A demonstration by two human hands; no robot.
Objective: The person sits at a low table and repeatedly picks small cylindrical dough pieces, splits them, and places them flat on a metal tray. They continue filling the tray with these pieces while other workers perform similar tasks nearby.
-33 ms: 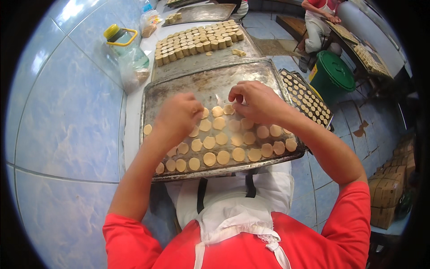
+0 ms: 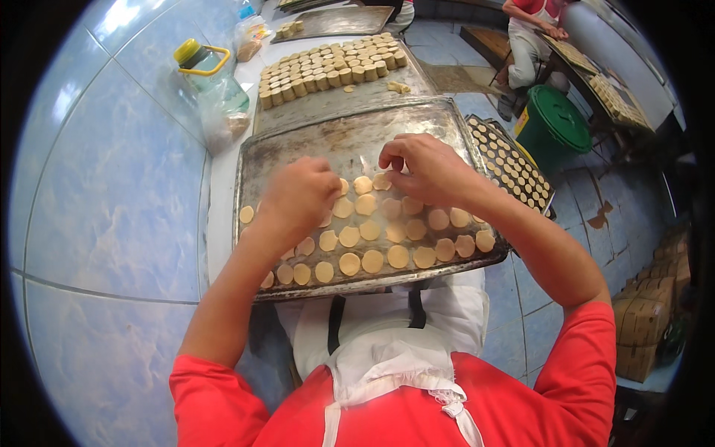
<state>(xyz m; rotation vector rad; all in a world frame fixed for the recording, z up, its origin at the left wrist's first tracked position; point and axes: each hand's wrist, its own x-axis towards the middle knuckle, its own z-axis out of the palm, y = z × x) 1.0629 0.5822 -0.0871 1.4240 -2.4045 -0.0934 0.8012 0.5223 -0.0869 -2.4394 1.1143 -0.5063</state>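
Rows of flat, round dough discs (image 2: 398, 257) lie on a worn metal baking tray (image 2: 298, 138) in front of me. Over its left part, my left hand (image 2: 302, 195) is slightly blurred, its fingers curled in beside the far row of discs. My right hand (image 2: 426, 170) is over the right part, fingers bent and thumb drawn in next to a disc (image 2: 382, 181) at the end of that row. Whatever either hand pinches is hidden by the fingers. A small whitish patch (image 2: 364, 161) shows between the two hands.
Beyond the tray, many short dough cylinders (image 2: 328, 74) stand packed on another tray (image 2: 298, 114). A jug with a yellow handle (image 2: 216, 82) stands by the tiled wall. At right are a disc-filled tray (image 2: 514, 164), a green lidded bucket (image 2: 555, 119) and a seated person (image 2: 532, 37).
My left hand has shifted very slightly, its fingers a little less blurred. The right hand holds nearly the same place, and the discs lie as before.
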